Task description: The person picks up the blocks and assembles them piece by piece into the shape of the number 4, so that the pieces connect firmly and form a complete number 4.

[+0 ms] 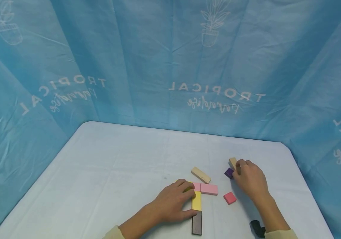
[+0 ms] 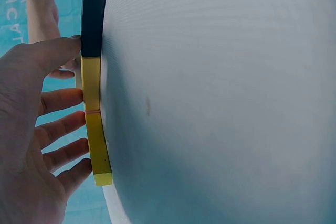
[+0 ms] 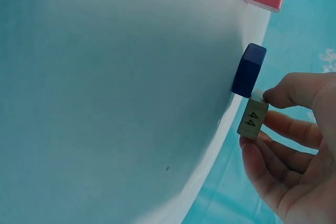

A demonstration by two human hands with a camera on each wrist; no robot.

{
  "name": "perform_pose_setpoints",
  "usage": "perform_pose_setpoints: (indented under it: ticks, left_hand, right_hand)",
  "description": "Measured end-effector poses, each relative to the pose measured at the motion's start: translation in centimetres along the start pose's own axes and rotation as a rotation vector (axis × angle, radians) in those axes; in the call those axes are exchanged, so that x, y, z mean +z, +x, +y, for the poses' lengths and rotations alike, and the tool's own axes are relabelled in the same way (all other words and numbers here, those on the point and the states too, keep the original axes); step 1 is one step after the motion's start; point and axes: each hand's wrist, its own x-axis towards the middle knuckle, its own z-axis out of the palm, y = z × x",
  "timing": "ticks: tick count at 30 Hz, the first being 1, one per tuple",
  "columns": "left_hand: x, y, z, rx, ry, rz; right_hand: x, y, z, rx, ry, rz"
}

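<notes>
My left hand (image 1: 171,204) rests over a T-like arrangement of flat blocks. Its thumb touches the dark block (image 1: 197,223) and its outstretched fingers touch the edges of the yellow blocks (image 2: 97,140), as the left wrist view shows. A long pink block (image 1: 209,189) lies against a short pink one (image 1: 196,187) at the top of the yellow row. My right hand (image 1: 249,179) pinches a wooden block (image 3: 253,119) marked 44 between thumb and fingers. Beside that block, close to the thumb, lies a dark purple block (image 1: 229,173).
A loose wooden block (image 1: 201,175) lies behind the pink blocks. Between the hands is a red square block (image 1: 229,198). A black object (image 1: 258,228) sits by the right forearm, partly hidden. Blue printed curtains (image 1: 146,66) surround the white table (image 1: 107,172).
</notes>
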Motion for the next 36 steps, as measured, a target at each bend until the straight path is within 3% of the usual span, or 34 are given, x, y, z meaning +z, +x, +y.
perform_pose_setpoints:
  ticks: [19, 29, 36]
  left_hand:
    - [-0.1, 0.0, 0.0, -0.006, -0.01, -0.016]
    - [-0.4, -0.1, 0.2, -0.029, -0.029, -0.054]
    - [-0.4, 0.2, 0.1, -0.006, -0.01, -0.045]
  right_hand:
    - [0.7, 0.2, -1.1, 0.052, 0.047, -0.142]
    - [1.5, 0.4, -3.4, 0.006, 0.058, -0.137]
    - [1.8, 0.4, -4.4, -0.008, 0.052, -0.137]
